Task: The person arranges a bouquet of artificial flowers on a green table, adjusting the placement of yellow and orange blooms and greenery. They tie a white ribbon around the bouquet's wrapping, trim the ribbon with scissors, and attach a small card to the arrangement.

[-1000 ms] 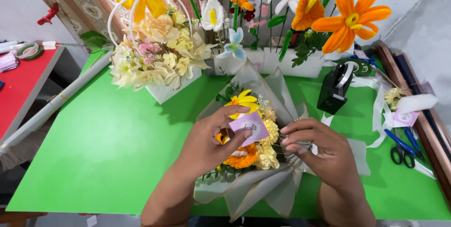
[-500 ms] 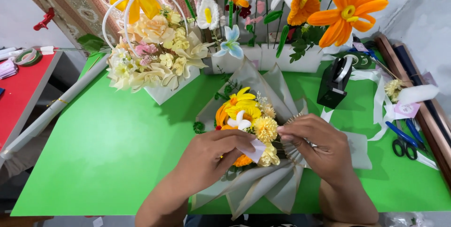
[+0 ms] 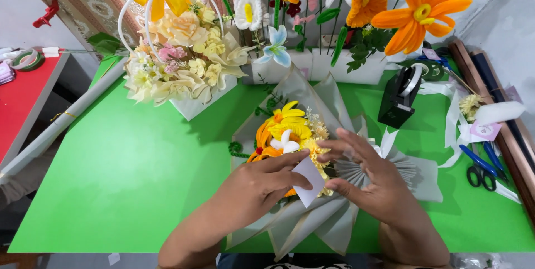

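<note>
A bouquet of yellow, orange and white flowers [image 3: 287, 130] lies in grey wrapping paper [image 3: 312, 93] on the green table [image 3: 128, 169]. My left hand [image 3: 259, 182] pinches a small pale card [image 3: 309, 182] over the flowers. My right hand [image 3: 368, 174] hovers just right of the card, fingers spread and touching the bouquet's edge and the pleated paper.
A white basket of cream flowers [image 3: 178, 57] stands at the back left. Tall orange flowers [image 3: 418, 13] rise from white boxes at the back. A black tape dispenser [image 3: 402, 99], white ribbon [image 3: 454, 118] and blue scissors [image 3: 482, 166] lie to the right. A red table [image 3: 22, 96] is at far left.
My left hand has drawn the card down from the top of the flowers toward me. My right hand has opened its fingers and shifted beside the card.
</note>
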